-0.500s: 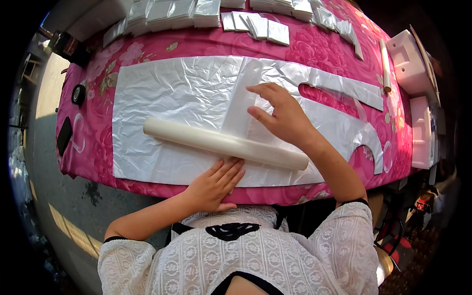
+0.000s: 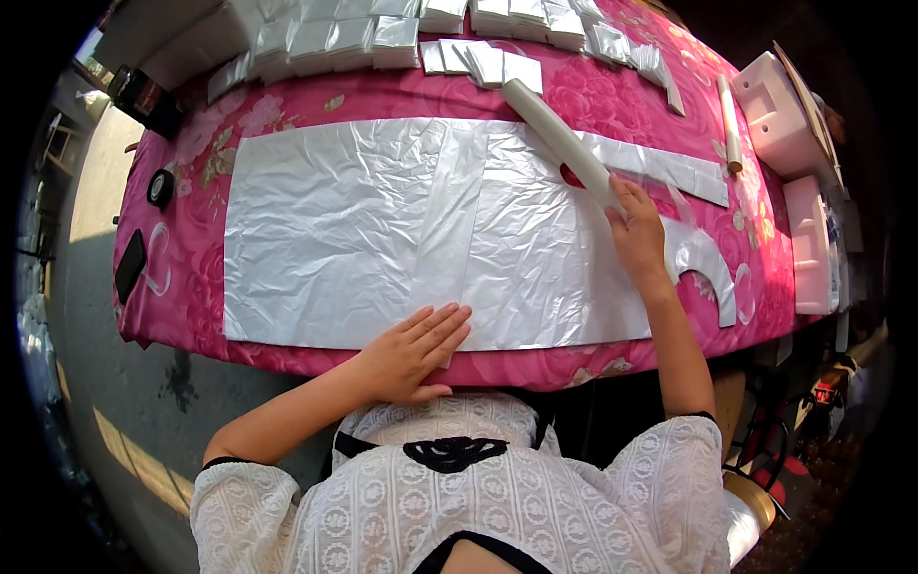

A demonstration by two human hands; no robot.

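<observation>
Pink rose-patterned tablecloth point(image 2: 564, 371), visible along near edge. Left hand point(image 2: 411, 354): flat, palm down, fingers extended and together, thumb apart, nothing grasped; resting at near edge of plastic sheet point(image 2: 325, 230). Sheet: silvery white, glossy, finely crinkled, spread flat mid-table; narrow band crosswise; strap-like extensions with curved cut-out at right end. Right hand point(image 2: 638, 225): fingers closed about near end of roll point(image 2: 559, 139). Roll: smooth, off-white, cylindrical, slanted away across sheet's far edge. Farthest: folded silvery-white packets point(image 2: 349, 43), stacked in rows.
</observation>
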